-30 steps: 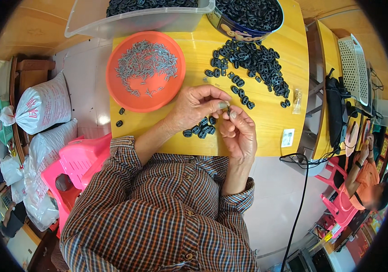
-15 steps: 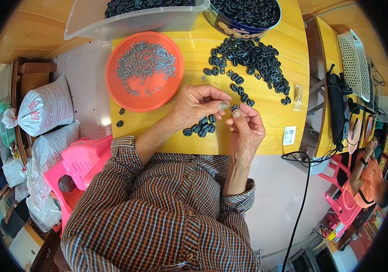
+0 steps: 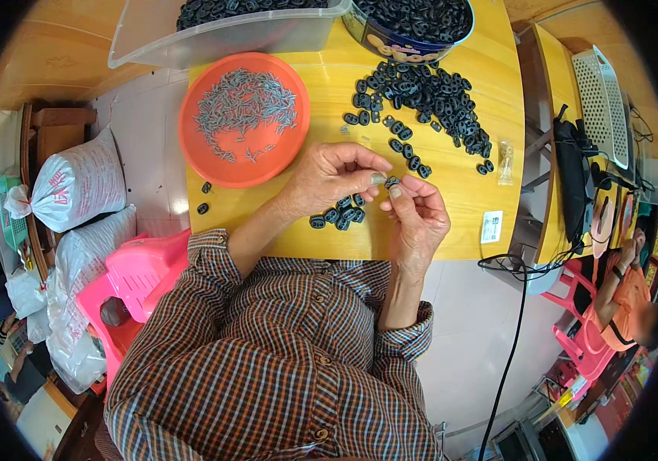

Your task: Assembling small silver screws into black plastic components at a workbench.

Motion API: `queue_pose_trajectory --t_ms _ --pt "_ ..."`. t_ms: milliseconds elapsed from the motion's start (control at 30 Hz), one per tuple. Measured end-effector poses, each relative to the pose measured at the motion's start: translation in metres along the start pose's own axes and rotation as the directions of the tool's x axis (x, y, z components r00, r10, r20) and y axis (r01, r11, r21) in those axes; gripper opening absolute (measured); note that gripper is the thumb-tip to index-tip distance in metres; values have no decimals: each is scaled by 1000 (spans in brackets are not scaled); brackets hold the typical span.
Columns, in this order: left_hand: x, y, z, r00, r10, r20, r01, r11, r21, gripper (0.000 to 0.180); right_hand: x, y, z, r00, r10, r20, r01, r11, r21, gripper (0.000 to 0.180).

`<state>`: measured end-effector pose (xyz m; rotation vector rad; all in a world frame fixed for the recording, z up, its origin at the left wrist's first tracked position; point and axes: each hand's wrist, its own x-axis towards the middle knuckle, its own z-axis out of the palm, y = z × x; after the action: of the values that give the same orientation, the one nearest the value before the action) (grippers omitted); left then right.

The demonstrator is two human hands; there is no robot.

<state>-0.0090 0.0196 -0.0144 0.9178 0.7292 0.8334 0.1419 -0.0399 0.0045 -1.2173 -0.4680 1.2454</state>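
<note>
Both hands meet just above the yellow table. The left hand and right hand pinch one small black piece between their fingertips, right above a little pile of black pieces.

place: looks like a small home workshop doing piecework assembly
bench: yellow wooden table, black plastic parts heaped at 1 o'clock
supplies: orange dish of metal pins at 11, clear bin at 12
around: stuffed white sacks at 9, pink plastic stools
</note>
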Motion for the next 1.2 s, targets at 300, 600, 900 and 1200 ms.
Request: queue_pose_trajectory --t_ms 300,600,900,1200 --pt "-1 3 -1 1000 -22 22 21 1000 22 16 -2 -5 2 1000 -6 1 6 997 -71 17" --pt "-1 2 -3 998 -36 46 33 998 52 16 -5 -6 4 994 -107 9 107 976 -189 16" --pt "-3 7 -3 997 -11 75 -2 983 183 13 -10 -9 1 986 -142 90 167 886 -432 15" --pt "1 1 -5 999 -10 35 4 986 169 14 -8 -11 11 994 -82 76 105 916 -387 12"
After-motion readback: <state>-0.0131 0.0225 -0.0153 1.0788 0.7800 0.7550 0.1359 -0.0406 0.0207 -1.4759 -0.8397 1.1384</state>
